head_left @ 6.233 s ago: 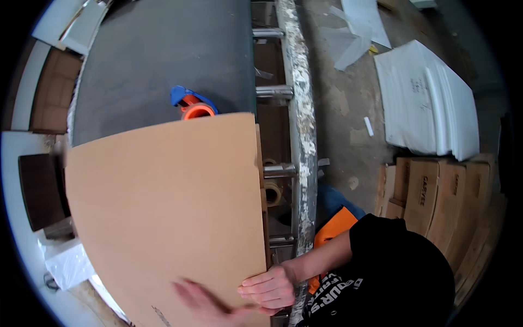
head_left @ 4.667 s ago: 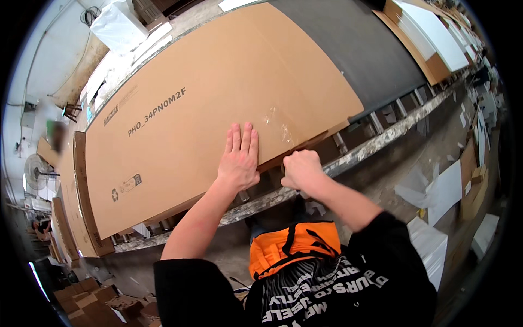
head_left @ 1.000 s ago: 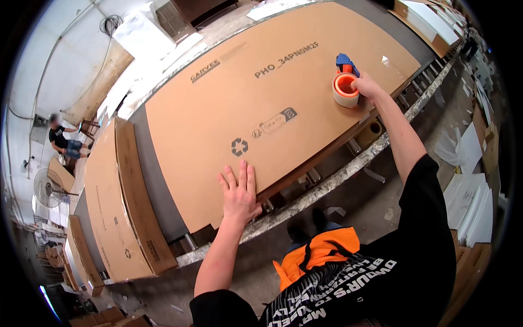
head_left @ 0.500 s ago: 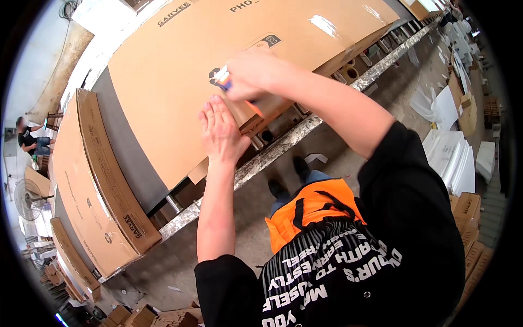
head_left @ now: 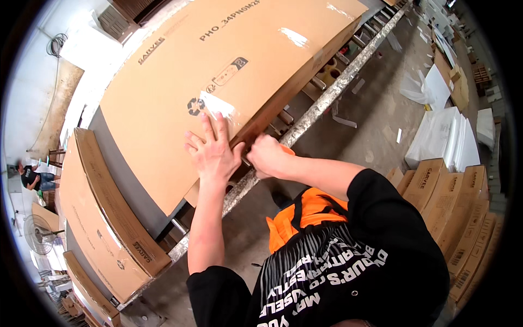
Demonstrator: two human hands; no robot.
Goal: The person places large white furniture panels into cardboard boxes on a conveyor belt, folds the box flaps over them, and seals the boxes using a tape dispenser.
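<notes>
A large flat cardboard box (head_left: 158, 114) lies in front of me, its near long side facing my body. My left hand (head_left: 212, 152) presses flat on its top by that edge, fingers spread. Just beyond the fingertips is a shiny white patch (head_left: 219, 106), beside a printed mark. My right hand (head_left: 269, 155) is closed in a fist low against the box's near side. An orange hand tool (head_left: 287, 150) pokes out of this fist; the rest of it is hidden.
Under the box runs a roller conveyor with a metal rail (head_left: 327, 101). Another cardboard box (head_left: 103, 207) lies to the left. At right stand stacked cartons (head_left: 436, 191) and white foam sheets (head_left: 444, 139). A person (head_left: 32, 177) sits far left near a fan (head_left: 39, 234).
My right hand has come down from the box top to its near side with the tool. The white patch is now uncovered. My left hand's fingers have spread.
</notes>
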